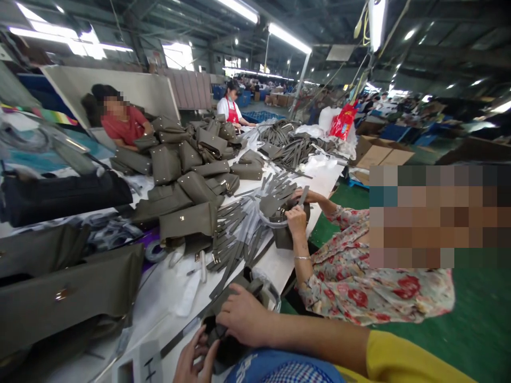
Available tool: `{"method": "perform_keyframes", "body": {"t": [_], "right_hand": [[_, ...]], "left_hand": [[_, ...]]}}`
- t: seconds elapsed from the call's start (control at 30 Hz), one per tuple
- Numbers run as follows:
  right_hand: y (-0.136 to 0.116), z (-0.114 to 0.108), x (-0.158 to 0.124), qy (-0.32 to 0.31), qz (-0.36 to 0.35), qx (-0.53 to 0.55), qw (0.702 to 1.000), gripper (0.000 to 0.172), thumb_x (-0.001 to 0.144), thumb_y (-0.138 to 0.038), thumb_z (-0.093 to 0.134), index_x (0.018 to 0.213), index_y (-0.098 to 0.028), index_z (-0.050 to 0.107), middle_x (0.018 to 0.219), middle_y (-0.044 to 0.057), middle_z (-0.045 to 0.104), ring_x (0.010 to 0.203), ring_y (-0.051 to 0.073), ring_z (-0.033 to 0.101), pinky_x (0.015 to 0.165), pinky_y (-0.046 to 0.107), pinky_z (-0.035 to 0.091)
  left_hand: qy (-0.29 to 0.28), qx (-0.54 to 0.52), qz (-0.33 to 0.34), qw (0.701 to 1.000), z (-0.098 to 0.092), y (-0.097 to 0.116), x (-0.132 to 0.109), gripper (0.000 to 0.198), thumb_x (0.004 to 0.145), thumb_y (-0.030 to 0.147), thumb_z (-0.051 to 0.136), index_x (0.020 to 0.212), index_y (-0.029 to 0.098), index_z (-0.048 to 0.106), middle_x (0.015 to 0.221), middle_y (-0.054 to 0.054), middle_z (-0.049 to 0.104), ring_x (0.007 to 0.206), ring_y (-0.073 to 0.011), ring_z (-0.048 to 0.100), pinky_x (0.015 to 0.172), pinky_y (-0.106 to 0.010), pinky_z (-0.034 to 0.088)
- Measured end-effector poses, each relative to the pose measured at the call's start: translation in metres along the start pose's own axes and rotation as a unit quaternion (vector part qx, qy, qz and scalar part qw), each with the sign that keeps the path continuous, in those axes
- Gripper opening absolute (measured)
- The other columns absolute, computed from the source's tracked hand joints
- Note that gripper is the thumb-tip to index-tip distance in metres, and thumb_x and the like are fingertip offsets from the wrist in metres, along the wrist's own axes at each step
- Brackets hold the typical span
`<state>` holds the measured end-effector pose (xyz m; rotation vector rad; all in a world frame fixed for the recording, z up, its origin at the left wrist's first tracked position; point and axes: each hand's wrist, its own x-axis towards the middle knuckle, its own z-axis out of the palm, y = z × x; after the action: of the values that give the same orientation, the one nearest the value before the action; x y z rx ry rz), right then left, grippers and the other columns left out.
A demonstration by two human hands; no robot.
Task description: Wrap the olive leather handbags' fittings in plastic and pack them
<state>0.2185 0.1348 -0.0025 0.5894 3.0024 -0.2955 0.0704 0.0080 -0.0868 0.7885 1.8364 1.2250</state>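
At the bottom, both my hands are on a dark olive handbag (229,348) lying at the table's near edge. My right hand (245,316), at the end of a bare forearm with a yellow sleeve, is closed over the bag's upper part. My left hand (196,357) curls its fingers and thumb round the bag's near side. A looped olive strap (255,287) stands up just beyond my right hand. My right fingertips are partly hidden against the bag. A long flat strap (181,335) runs out beside my left hand.
Olive bags (187,221) pile up ahead and to the left. Loose straps (235,234) fan over the white table (181,292). A co-worker in a floral shirt (371,287) handles a bag close on my right. Two more people sit farther off. A white block (146,361) stands lower left.
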Motion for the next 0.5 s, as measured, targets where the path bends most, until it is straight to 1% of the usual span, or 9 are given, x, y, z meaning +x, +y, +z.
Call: {"method": "perform_keyframes", "body": {"t": [0.07,0.1,0.17,0.2,0.27,0.3,0.33,0.4,0.5], "right_hand": [[-0.004,-0.002,0.002,0.014,-0.020,0.005,1.000,0.020,0.079,-0.031,0.063,0.096,-0.020,0.062,0.090,0.002,0.069,0.086,0.019,0.058,0.108,0.044,0.024],[-0.007,-0.004,0.002,0.021,-0.026,0.008,0.999,0.020,0.079,-0.031,0.063,0.096,-0.020,0.062,0.089,0.002,0.069,0.085,0.019,0.058,0.108,0.045,0.023],[-0.010,-0.006,0.002,0.035,-0.028,0.015,0.999,0.019,0.080,-0.030,0.064,0.095,-0.020,0.062,0.088,0.002,0.069,0.084,0.020,0.058,0.110,0.046,0.021],[-0.011,-0.007,0.001,0.041,-0.024,0.017,0.999,0.018,0.080,-0.030,0.065,0.094,-0.019,0.062,0.087,0.002,0.069,0.084,0.020,0.058,0.110,0.047,0.020],[-0.011,-0.008,0.000,0.044,-0.013,0.019,0.999,0.016,0.080,-0.028,0.065,0.093,-0.019,0.062,0.084,0.003,0.068,0.084,0.021,0.058,0.111,0.049,0.017],[-0.009,-0.008,0.000,0.042,-0.006,0.018,0.999,0.014,0.081,-0.026,0.064,0.092,-0.019,0.062,0.083,0.003,0.068,0.083,0.021,0.059,0.111,0.050,0.016],[-0.007,-0.007,0.000,0.039,0.002,0.017,0.999,0.011,0.081,-0.024,0.063,0.091,-0.019,0.062,0.082,0.003,0.068,0.083,0.021,0.059,0.111,0.051,0.016],[-0.001,-0.006,0.000,0.033,0.022,0.017,0.999,0.009,0.081,-0.021,0.062,0.089,-0.018,0.063,0.081,0.004,0.068,0.083,0.021,0.059,0.111,0.051,0.015],[0.003,-0.006,0.002,0.029,0.034,0.027,0.999,0.009,0.080,-0.020,0.063,0.088,-0.018,0.064,0.081,0.004,0.068,0.083,0.021,0.059,0.112,0.051,0.015]], "left_hand": [[-0.025,-0.055,-0.068,0.996,-0.001,0.003,-0.002,0.065,0.058,0.053,0.075,0.111,0.019,0.060,0.092,-0.007,0.069,0.085,-0.0256,0.068,0.068,-0.032,0.058],[-0.020,-0.076,-0.088,0.993,-0.001,0.007,-0.003,0.065,0.058,0.052,0.076,0.112,0.019,0.059,0.093,-0.006,0.070,0.089,-0.0255,0.068,0.071,-0.031,0.058],[0.004,-0.108,-0.098,0.989,0.000,0.014,-0.007,0.063,0.061,0.049,0.076,0.113,0.018,0.060,0.092,-0.005,0.070,0.091,-0.0236,0.067,0.076,-0.031,0.056],[0.016,-0.124,-0.096,0.988,0.001,0.017,-0.009,0.061,0.062,0.048,0.075,0.112,0.017,0.060,0.089,-0.004,0.069,0.089,-0.0220,0.067,0.076,-0.030,0.055],[0.026,-0.143,-0.091,0.985,-0.001,0.019,-0.012,0.058,0.064,0.047,0.075,0.111,0.015,0.061,0.082,-0.003,0.067,0.081,-0.0186,0.066,0.071,-0.028,0.054],[0.032,-0.141,-0.091,0.985,-0.006,0.017,-0.013,0.058,0.064,0.047,0.074,0.110,0.015,0.062,0.079,-0.002,0.066,0.078,-0.0174,0.065,0.068,-0.026,0.053],[0.041,-0.131,-0.095,0.986,-0.013,0.013,-0.014,0.057,0.064,0.048,0.074,0.109,0.015,0.063,0.078,-0.002,0.066,0.076,-0.0170,0.065,0.065,-0.026,0.053],[0.076,-0.089,-0.110,0.987,-0.037,-0.002,-0.017,0.055,0.064,0.049,0.074,0.107,0.016,0.064,0.080,-0.002,0.067,0.079,-0.0183,0.066,0.067,-0.027,0.053],[0.139,0.015,-0.150,0.979,-0.088,-0.030,-0.029,0.053,0.062,0.052,0.072,0.104,0.019,0.066,0.088,-0.004,0.071,0.089,-0.0239,0.067,0.079,-0.034,0.053]]}}
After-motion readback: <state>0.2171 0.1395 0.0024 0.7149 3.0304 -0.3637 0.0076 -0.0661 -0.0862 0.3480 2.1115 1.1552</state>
